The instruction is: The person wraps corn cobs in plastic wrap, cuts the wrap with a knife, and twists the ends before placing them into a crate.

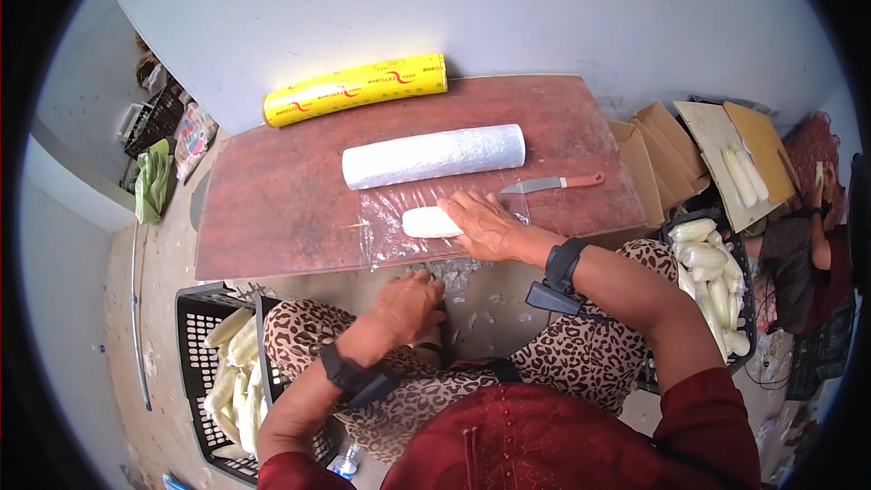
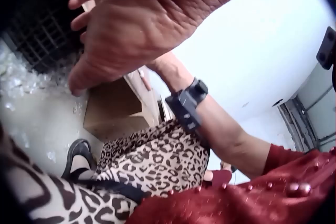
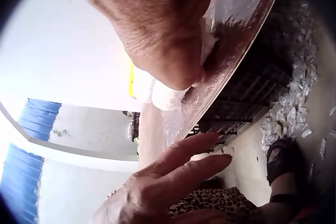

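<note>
A pale, whitish, long vegetable (image 1: 430, 222) lies on a sheet of clear cling film (image 1: 386, 218) near the front edge of the table. My right hand (image 1: 490, 229) rests over its right end, the fingers reaching across the top; in the right wrist view that hand (image 3: 163, 40) hides most of it. Just behind lies a roll of cling film (image 1: 435, 156), from which the sheet comes forward. My left hand (image 1: 406, 307) hovers above my lap in front of the table edge, holding nothing. Its fingers are loosely extended in the left wrist view (image 2: 131, 29).
A knife (image 1: 553, 183) with a reddish handle lies right of the roll. Along the table's back edge is a yellow printed roll (image 1: 354, 91). Black crates of pale vegetables stand at left (image 1: 195, 345) and right (image 1: 748, 308). Cardboard boxes (image 1: 658, 159) adjoin the table; film scraps litter the floor.
</note>
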{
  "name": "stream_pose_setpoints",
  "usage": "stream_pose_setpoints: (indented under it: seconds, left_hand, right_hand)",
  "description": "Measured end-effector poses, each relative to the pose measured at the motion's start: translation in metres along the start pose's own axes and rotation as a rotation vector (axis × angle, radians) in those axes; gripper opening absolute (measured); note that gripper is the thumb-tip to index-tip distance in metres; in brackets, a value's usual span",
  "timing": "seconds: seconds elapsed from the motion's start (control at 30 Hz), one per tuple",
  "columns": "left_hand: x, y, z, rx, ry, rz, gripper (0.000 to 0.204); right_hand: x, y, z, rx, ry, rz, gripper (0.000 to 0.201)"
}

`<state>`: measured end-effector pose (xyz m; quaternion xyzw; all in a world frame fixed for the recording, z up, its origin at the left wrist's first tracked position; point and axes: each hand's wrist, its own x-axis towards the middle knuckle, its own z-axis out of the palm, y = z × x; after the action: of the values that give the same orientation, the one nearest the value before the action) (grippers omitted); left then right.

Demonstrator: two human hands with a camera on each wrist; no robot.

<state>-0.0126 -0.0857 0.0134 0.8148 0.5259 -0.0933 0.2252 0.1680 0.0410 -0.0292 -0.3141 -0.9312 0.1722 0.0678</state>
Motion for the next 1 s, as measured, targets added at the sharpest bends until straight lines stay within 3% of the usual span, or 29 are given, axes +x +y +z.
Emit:
stream_pose_setpoints:
  seconds: [0.17,0.37,0.57,1.0]
  left_hand:
    - [-0.002,-0.037,-0.038,-0.009,0.213,-0.199,0.028]
    - [0.011,-0.055,-0.042,0.019,0.357,-0.367,0.027]
    - [0.013,-0.083,-0.019,0.077,0.191,-0.518,0.025]
    - [0.007,-0.086,-0.016,-0.013,0.235,-0.538,0.028]
  right_hand:
    - [-0.005,0.001,0.001,0.018,0.016,-0.012,0.061]
    - [-0.006,0.001,-0.004,0.111,-0.021,-0.006,0.061]
    - [-0.007,0.000,0.003,0.139,-0.005,0.022,0.059]
    - [0.000,-0.009,-0.010,0.185,0.089,0.046,0.062]
